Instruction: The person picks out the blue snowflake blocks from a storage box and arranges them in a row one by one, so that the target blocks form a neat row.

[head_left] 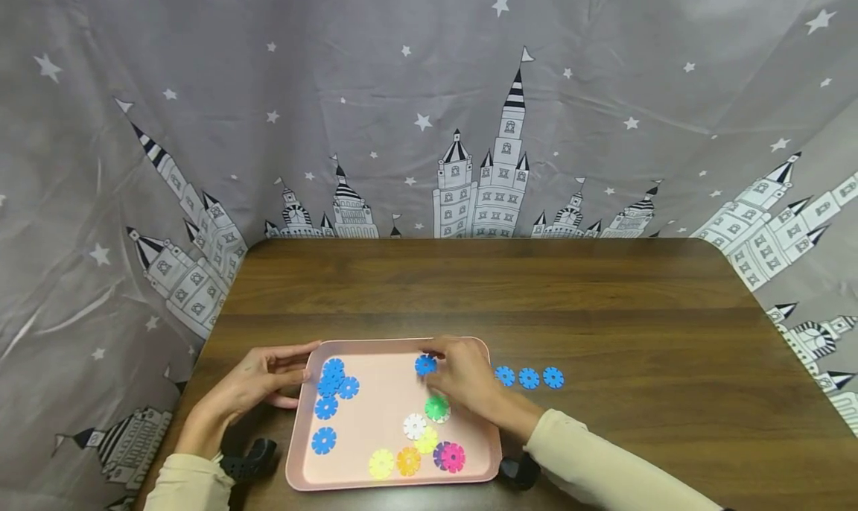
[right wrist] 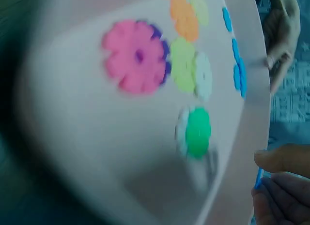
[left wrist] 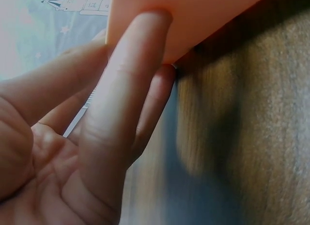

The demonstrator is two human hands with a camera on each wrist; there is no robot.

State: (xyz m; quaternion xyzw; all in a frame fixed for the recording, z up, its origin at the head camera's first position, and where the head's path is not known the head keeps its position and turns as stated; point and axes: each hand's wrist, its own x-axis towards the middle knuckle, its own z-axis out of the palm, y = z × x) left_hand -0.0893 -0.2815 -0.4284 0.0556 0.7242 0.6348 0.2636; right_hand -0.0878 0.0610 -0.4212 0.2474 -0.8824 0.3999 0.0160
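Note:
My right hand (head_left: 467,372) pinches a blue notched disc (head_left: 425,364) over the far right part of a pink tray (head_left: 395,483). Seen from the right wrist, the disc (right wrist: 259,177) appears edge-on between the thumb and fingers. My left hand (head_left: 249,386) rests at the tray's left side, its fingers extended and touching the outer wall. A fingertip presses that wall in the left wrist view, where the left hand (left wrist: 104,109) fills much of the frame. Several blue discs (head_left: 324,441) lie inside along the left, some overlapping.
Inside the tray's near right part are a green disc (head_left: 436,407), a white disc (head_left: 414,427), yellow discs (head_left: 381,464), an orange disc (head_left: 408,461) and a pink disc (head_left: 453,457) overlapping a purple one. Three blue discs (head_left: 529,378) lie in a row on the wooden table (head_left: 637,310).

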